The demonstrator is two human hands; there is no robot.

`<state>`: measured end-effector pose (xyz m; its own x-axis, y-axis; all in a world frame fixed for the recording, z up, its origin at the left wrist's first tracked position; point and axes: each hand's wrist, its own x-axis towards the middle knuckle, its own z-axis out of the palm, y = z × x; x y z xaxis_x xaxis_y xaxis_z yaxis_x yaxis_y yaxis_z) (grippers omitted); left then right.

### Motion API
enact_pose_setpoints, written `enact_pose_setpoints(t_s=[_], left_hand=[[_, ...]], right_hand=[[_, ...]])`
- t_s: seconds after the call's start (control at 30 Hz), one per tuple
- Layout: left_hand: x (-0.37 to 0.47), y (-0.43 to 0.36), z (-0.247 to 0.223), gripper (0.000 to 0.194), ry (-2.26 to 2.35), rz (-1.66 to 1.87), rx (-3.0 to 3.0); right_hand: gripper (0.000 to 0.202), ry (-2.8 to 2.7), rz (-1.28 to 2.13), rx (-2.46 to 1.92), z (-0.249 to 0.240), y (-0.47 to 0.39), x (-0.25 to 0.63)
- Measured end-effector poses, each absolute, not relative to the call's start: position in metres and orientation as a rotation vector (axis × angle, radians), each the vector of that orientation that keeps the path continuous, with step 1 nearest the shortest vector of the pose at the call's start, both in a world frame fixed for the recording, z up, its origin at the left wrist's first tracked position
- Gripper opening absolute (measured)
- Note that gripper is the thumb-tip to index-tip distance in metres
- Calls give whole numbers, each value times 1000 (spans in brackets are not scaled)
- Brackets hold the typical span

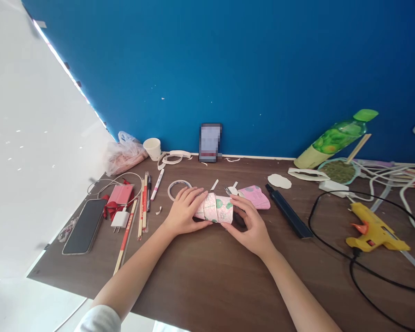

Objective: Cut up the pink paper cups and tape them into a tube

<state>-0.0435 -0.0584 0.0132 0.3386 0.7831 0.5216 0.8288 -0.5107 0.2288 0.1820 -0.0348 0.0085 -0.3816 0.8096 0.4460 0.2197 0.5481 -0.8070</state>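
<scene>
A pink paper cup piece with a green and pink print lies on its side on the table, with a second printed section or band around its left part. My left hand wraps over its left end, fingers on top and thumb along the near side. At the right end, my right hand grips the rim between fingers and thumb. Something dark shows under my right palm, too hidden to name. Just behind lies a flattened pink printed piece, and a white paper ring rests beyond my left hand.
On the left are a phone, a charger, chopsticks and pens. A white cup and a propped phone stand at the back. Rightward lie a black bar, a yellow glue gun, a bottle and loose cables.
</scene>
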Motion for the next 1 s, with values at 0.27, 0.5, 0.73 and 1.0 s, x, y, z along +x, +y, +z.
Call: enact_pose_setpoints(t_s=[0.27, 0.5, 0.73, 1.0], left_hand=[[-44, -58, 19, 64, -1454, -925, -2549], [-43, -60, 20, 56, -1502, -979, -2613], [-42, -61, 20, 57, -1454, -1015, -2641], [-43, -61, 16, 59, -1438, -999, -2630]], right_hand=[[53, -1937, 804, -830, 10, -35, 184], [49, -1991, 751, -824, 8, -33, 185], [48, -1989, 732, -819, 9, -34, 184], [49, -2004, 767, -862, 9, -34, 184]])
